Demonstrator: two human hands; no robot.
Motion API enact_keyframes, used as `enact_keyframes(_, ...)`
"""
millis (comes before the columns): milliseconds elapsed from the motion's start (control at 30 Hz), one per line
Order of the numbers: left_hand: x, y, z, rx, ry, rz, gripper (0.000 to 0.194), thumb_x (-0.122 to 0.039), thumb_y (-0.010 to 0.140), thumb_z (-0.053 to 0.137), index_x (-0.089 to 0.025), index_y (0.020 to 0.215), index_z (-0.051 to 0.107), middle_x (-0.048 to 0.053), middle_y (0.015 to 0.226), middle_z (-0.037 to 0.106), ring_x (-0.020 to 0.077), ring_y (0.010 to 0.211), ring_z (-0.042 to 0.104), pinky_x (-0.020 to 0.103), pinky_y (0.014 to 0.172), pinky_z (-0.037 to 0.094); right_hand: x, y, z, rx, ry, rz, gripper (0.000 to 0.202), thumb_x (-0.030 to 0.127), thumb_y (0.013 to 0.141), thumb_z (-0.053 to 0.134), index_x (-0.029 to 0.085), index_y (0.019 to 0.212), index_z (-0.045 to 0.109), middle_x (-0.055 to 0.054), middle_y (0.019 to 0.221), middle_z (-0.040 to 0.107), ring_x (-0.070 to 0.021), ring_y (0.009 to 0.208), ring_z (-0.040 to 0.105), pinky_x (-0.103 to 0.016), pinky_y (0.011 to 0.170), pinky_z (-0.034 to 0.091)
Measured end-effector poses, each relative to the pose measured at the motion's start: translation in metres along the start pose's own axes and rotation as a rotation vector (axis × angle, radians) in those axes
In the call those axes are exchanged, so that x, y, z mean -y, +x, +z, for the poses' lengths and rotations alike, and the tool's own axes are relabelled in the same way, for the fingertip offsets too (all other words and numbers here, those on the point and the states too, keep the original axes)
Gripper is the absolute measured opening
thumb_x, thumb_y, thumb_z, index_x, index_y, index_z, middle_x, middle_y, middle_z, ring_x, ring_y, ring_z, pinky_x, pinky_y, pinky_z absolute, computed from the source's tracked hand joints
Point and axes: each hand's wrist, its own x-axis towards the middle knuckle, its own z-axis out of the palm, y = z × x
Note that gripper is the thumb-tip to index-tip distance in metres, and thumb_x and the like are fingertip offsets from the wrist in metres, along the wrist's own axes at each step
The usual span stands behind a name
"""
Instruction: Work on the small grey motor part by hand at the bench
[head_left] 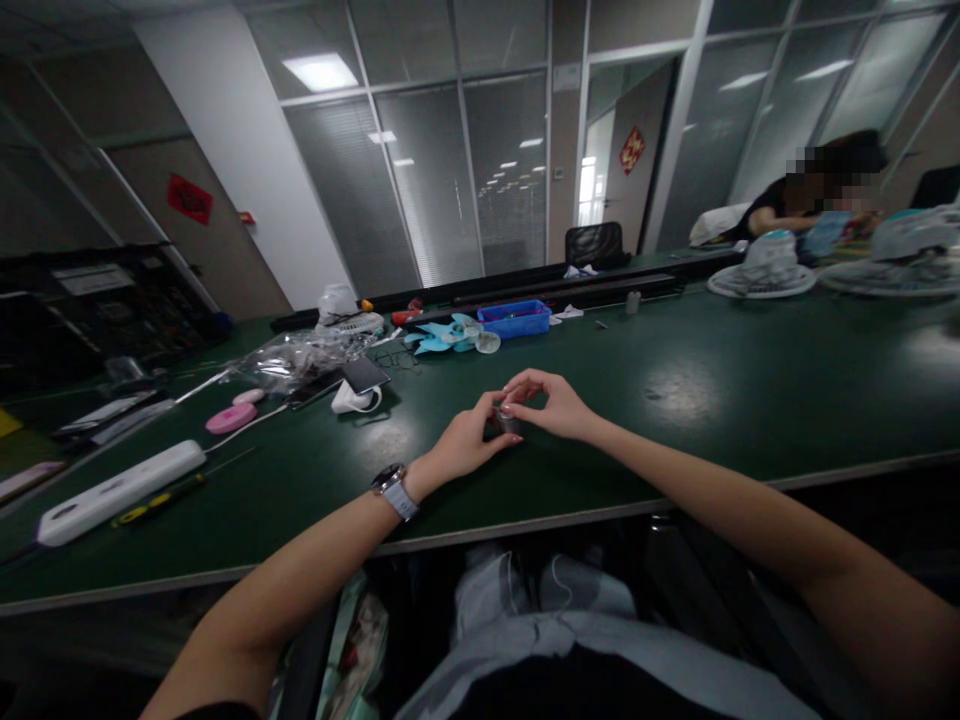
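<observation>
Below the near edge of the green-topped desk (645,470), we see our light grey-blue clothing (555,630). On our left wrist sits a round dark-faced watch with a pale strap (395,490). Just above the desktop, well in from that edge, our left hand (463,440) holds a small grey metallic-looking cylinder (510,424) upright, its thumb and fingers pinching the sides. Our right hand (559,405) bends over it, thumb and curled fingertips at its top; we cannot tell whether they grip anything there. To our left lie a yellow-and-black screwdriver (159,502), a long white power strip (120,492) and a pink oval object (231,418). Farther back, crumpled clear plastic wrapping (289,362), a light-blue fan blade (442,337) and a blue rectangular plastic tray (515,320) rest on the desk. Beyond, at far right, a person in dark clothing leans forward behind white fan parts (769,268).
</observation>
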Motion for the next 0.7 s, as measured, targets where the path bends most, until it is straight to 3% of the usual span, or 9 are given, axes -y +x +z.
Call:
enact_keyframes(300, -0.0008, -0.0001, 0.0000, -0.001, -0.018, 0.001, 0.056, -0.038, 0.081, 0.068, -0.021, 0.128, 0.041, 0.006, 0.100, 0.068, 0.0209, 0.085, 0.067, 0.031, 0.074, 0.051, 0.0016, -0.0002, -0.0035, 0.021, 0.011, 0.025, 0.031, 0.035, 0.077, 0.071, 0.017, 0.101, 0.064, -0.005, 0.085, 0.072, -0.0182, 0.080, 0.068, -0.031, 0.074, 0.050)
enact_keyframes(500, 0.0004, 0.0010, 0.0019, -0.004, -0.030, 0.011, 0.053, -0.038, 0.082, 0.067, -0.021, 0.126, 0.042, 0.005, 0.101, 0.068, 0.0204, 0.084, 0.067, 0.031, 0.074, 0.051, -0.0003, 0.0010, -0.0039, 0.008, 0.004, 0.080, 0.030, 0.033, 0.077, 0.071, 0.018, 0.101, 0.064, -0.004, 0.081, 0.073, -0.0169, 0.072, 0.067, -0.027, 0.061, 0.047)
enact_keyframes(700, -0.0019, 0.0019, 0.0027, -0.014, -0.018, 0.008, 0.052, -0.039, 0.081, 0.067, -0.022, 0.124, 0.044, 0.005, 0.100, 0.068, 0.0207, 0.085, 0.067, 0.031, 0.074, 0.051, 0.0031, 0.0041, 0.0000, -0.059, 0.102, 0.112, 0.028, 0.033, 0.076, 0.071, 0.019, 0.099, 0.062, -0.004, 0.081, 0.073, -0.0187, 0.075, 0.069, -0.030, 0.066, 0.051)
